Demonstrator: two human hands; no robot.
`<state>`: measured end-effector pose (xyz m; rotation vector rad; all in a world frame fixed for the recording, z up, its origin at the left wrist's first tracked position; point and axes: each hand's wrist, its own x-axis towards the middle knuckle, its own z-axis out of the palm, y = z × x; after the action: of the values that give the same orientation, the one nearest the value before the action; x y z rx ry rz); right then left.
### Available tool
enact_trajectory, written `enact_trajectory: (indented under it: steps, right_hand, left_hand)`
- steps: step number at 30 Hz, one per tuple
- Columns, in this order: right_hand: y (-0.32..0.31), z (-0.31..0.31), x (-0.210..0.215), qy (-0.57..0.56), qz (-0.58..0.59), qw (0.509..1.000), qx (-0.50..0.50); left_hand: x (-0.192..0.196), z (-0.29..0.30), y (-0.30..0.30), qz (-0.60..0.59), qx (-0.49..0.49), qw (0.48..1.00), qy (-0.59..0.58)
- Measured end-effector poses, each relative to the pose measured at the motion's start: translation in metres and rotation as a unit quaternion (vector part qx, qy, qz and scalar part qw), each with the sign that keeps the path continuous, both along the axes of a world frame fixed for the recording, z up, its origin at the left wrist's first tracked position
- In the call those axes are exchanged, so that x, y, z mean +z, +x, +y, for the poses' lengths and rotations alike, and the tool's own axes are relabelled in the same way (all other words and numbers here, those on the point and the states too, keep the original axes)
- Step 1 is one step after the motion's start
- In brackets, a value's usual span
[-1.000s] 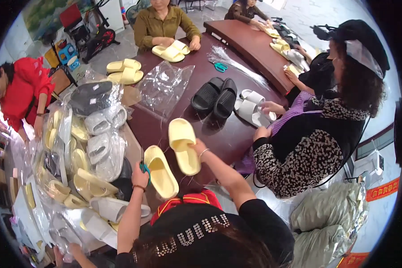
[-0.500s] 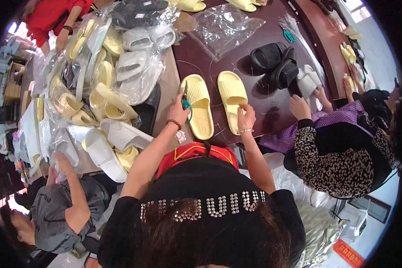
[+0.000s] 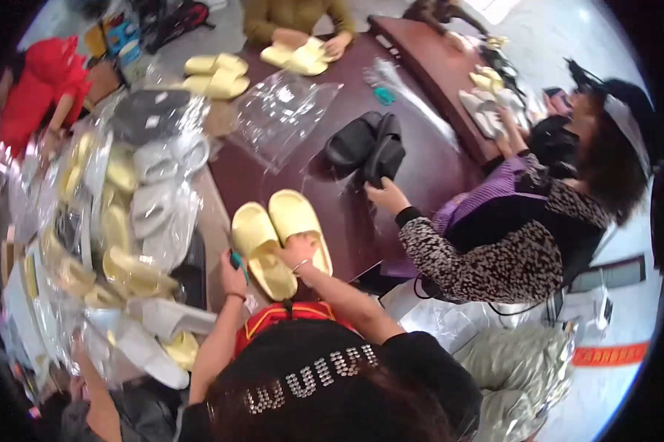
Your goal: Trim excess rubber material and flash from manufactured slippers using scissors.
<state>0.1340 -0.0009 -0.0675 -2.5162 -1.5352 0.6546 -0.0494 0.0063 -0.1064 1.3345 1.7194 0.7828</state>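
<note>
From the head view, the left yellow slipper (image 3: 246,221) and right yellow slipper (image 3: 291,208) lie side by side on the dark red worktop (image 3: 350,236), long axes running away from the wearer, slanting left. The right hand (image 3: 296,250) is nearer, over the right slipper; blur hides whether its grip is closed. The left hand (image 3: 234,280), just left of the pair, grips teal-handled scissors (image 3: 236,260).

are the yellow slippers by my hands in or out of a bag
Out: the yellow slippers show bare, with no clear plastic around them, and your right hand is over them.
</note>
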Motion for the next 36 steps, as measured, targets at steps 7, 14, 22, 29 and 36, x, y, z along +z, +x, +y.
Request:
enact_trajectory:
  steps: [7, 14, 22, 29, 36]
  right_hand:
    - [0.017, -0.002, -0.004, 0.031, 0.059, 0.995, -0.072]
    - [0.035, -0.032, 0.023, 0.294, 0.268, 0.916, -0.039]
    - [0.008, -0.025, 0.068, 0.504, 0.305, 0.807, -0.041]
    - [0.044, -0.024, 0.073, 0.536, 0.339, 0.773, -0.022]
    - [0.037, -0.045, 0.083, 0.473, 0.358, 0.805, -0.02]
  left_hand:
    - [0.041, -0.013, 0.007, -0.162, -0.011, 0.987, 0.003]
    - [0.088, -0.014, -0.021, -0.2, 0.018, 0.979, 0.039]
    - [0.141, -0.015, -0.02, -0.247, -0.019, 0.96, 0.128]
    - [0.19, -0.018, 0.019, -0.293, -0.072, 0.943, 0.14]
    - [0.164, -0.006, 0.018, -0.214, -0.117, 0.953, 0.181]
